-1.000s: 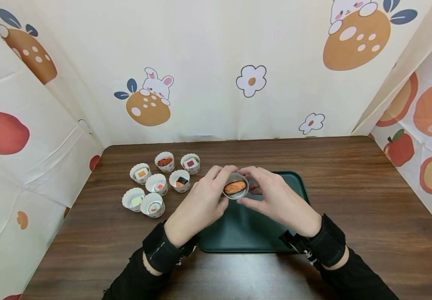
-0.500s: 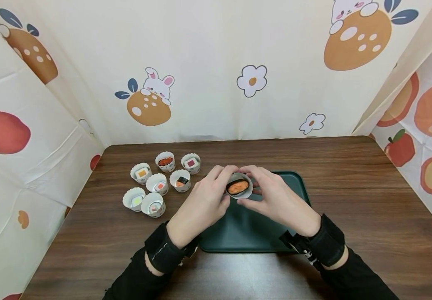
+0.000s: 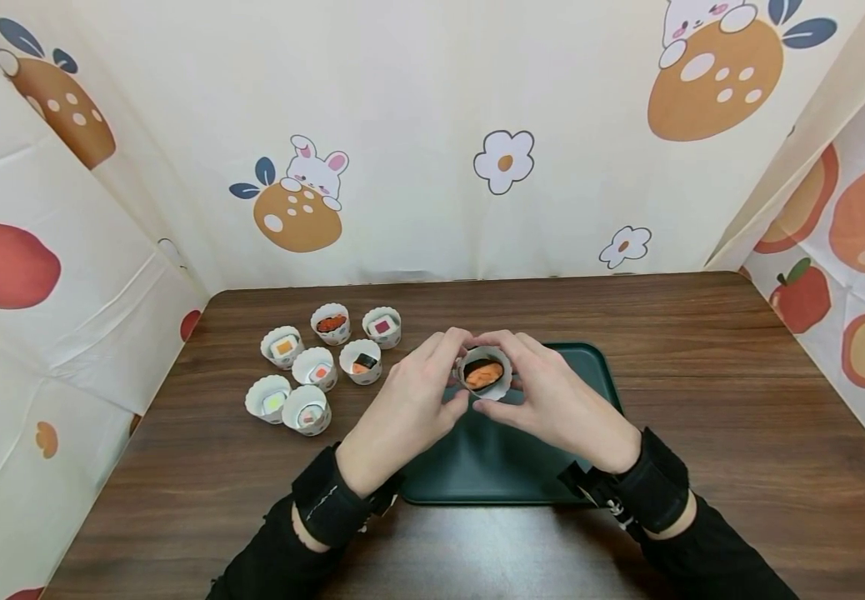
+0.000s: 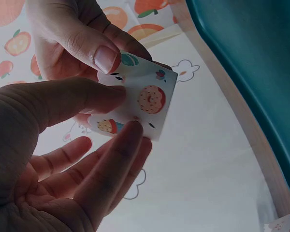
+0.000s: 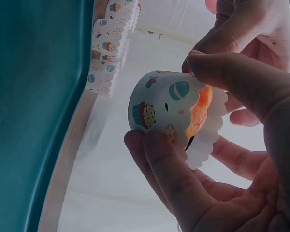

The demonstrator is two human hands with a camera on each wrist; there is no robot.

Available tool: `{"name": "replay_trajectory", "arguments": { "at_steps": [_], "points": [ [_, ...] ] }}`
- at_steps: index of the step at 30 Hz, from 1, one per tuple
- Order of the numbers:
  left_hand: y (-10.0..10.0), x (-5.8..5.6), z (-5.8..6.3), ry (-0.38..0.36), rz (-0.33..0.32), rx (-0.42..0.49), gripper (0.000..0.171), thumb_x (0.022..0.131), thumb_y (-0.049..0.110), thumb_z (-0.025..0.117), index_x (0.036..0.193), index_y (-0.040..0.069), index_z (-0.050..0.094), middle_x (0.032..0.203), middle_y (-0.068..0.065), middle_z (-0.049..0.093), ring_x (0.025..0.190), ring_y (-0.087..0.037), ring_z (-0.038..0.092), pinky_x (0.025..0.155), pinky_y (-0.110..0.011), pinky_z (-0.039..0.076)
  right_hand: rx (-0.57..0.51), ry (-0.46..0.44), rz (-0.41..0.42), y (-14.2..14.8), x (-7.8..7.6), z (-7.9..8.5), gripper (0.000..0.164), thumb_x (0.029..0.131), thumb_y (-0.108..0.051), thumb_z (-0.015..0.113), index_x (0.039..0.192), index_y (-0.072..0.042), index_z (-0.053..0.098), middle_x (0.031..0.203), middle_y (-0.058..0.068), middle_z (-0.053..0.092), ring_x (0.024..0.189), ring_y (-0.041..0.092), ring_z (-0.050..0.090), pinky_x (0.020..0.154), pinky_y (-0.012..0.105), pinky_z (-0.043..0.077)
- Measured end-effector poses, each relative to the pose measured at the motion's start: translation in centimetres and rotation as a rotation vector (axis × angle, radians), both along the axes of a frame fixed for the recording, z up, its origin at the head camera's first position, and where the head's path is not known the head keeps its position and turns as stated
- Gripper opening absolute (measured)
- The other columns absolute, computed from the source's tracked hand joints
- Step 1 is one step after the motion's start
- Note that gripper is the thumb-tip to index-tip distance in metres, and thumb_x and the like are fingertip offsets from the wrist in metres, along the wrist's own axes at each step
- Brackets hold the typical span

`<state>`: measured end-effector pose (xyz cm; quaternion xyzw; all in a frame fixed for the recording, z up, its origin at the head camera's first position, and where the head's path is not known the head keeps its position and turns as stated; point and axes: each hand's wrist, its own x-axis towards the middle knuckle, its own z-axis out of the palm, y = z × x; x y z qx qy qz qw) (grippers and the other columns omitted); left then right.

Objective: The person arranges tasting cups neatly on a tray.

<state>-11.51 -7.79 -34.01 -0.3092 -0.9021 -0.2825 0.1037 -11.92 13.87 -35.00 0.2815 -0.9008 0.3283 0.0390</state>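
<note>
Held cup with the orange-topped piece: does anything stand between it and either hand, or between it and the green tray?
Nothing visible does: the left hand and right hand both grip the cup directly, and no object shows between it and the tray. The seven other cups stand off to the left.

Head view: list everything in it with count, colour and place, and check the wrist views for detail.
Held cup: one, white with coloured prints, between both hands
Held sushi: one, orange and black, inside that cup
Loose cups: seven, white with prints, grouped left of the tray
Loose sushi: seven, mixed colours, one per loose cup
Tray: one, dark green, on the table
Table: one, brown, under everything
Cloth: count unclear, pale with prints, behind and beside the table
Left hand: one, bare, gripping the held cup
Right hand: one, bare, gripping its other side
Straps: two, black, one per wrist
Sleeves: two, black, behind the straps
</note>
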Motion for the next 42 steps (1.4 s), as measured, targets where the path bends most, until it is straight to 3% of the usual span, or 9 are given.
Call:
{"name": "replay_trajectory", "arguments": {
  "at_steps": [11, 18, 26, 30, 37, 42],
  "points": [
    [0.0, 0.1, 0.0, 0.034, -0.013, 0.032, 0.038, 0.088, 0.0, 0.084, 0.118, 0.009, 0.062, 0.107, -0.006, 0.068, 0.09, -0.016, 0.071, 0.079, -0.028, 0.062, 0.01, 0.006, -0.01, -0.1, 0.0, 0.0, 0.061, 0.089, -0.023, 0.088, 0.142, -0.015, 0.058, 0.132, 0.007, 0.067, 0.089, 0.015, 0.06, 0.071, 0.025, 0.051],
    [0.0, 0.2, -0.2, 0.091, -0.043, 0.037, 0.028, 0.089, 0.0, 0.083, 0.111, 0.009, 0.068, 0.103, -0.004, 0.068, 0.087, -0.016, 0.069, 0.076, -0.026, 0.059, 0.019, 0.016, -0.013, -0.2, -0.1, -0.1, 0.053, 0.091, -0.021, 0.085, 0.137, -0.015, 0.059, 0.127, 0.004, 0.067, 0.097, 0.014, 0.061, 0.078, 0.029, 0.053],
    [-0.4, 0.2, -0.2, 0.105, -0.064, 0.041, 0.02, 0.09, 0.0, 0.081, 0.105, 0.01, 0.07, 0.099, -0.003, 0.068, 0.081, -0.016, 0.065, 0.07, -0.024, 0.054, 0.022, -0.006, 0.002, -0.2, -0.2, -0.4, 0.049, 0.092, -0.02, 0.082, 0.135, -0.016, 0.06, 0.124, 0.002, 0.066, 0.093, 0.014, 0.06, 0.074, 0.025, 0.052],
    [-1.2, 0.1, 0.5, 0.089, -0.042, 0.022, 0.018, 0.091, 0.003, 0.081, 0.106, 0.01, 0.072, 0.1, -0.003, 0.071, 0.081, -0.015, 0.067, 0.071, -0.024, 0.057, 0.04, -0.029, 0.004, -0.2, -0.3, -0.5, 0.05, 0.092, -0.02, 0.083, 0.135, -0.016, 0.06, 0.122, 0.003, 0.066, 0.097, 0.015, 0.06, 0.077, 0.027, 0.053],
    [-3.9, -0.2, 2.6, 0.065, 0.06, -0.045, 0.025, 0.09, 0.007, 0.085, 0.112, 0.01, 0.074, 0.101, -0.003, 0.073, 0.077, -0.016, 0.069, 0.071, -0.028, 0.059, 0.078, -0.057, -0.007, -0.2, -0.4, -0.6, 0.052, 0.091, -0.02, 0.084, 0.136, -0.014, 0.06, 0.123, 0.005, 0.065, 0.099, 0.016, 0.06, 0.08, 0.029, 0.054],
    [-5.7, -0.2, 3.7, 0.029, 0.106, -0.045, 0.027, 0.09, 0.006, 0.084, 0.114, 0.01, 0.074, 0.104, -0.004, 0.074, 0.081, -0.014, 0.07, 0.073, -0.029, 0.061, 0.097, -0.085, -0.003, -0.2, -0.6, -0.8, 0.052, 0.092, -0.019, 0.083, 0.138, -0.014, 0.06, 0.124, 0.006, 0.064, 0.096, 0.018, 0.059, 0.079, 0.029, 0.051]
  ]
}}
